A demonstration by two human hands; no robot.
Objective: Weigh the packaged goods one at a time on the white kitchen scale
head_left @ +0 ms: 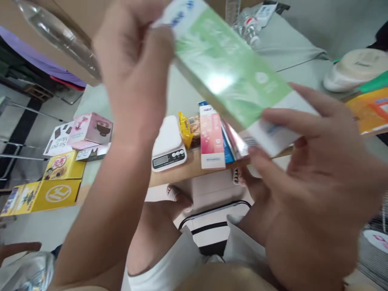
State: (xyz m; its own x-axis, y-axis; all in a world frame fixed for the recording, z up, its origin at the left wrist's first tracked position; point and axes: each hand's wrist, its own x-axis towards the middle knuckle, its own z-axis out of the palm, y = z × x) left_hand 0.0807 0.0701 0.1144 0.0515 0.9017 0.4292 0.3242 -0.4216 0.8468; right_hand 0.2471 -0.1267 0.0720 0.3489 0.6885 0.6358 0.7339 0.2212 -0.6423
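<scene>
My left hand (136,68) grips the upper left end of a long green and white carton (227,66), thumb on its front. The fingers and thumb of my right hand (321,173) close on its lower right end. The carton is tilted and held above the table, with a bright glare on its face. Beneath it a pink and white carton (212,137) lies near the table edge, on top of blue packaging (227,147). A white digital scale (169,143) sits to the left, with a yellow snack packet (185,131) between them.
Yellow boxes (59,194) and a pink box (91,129) stand at the left. A clear bottle (62,36) is at upper left, more bottles (250,30) at the back. A white round tub (359,66) and orange packet (371,109) are right. Another person's hand (20,248) shows lower left.
</scene>
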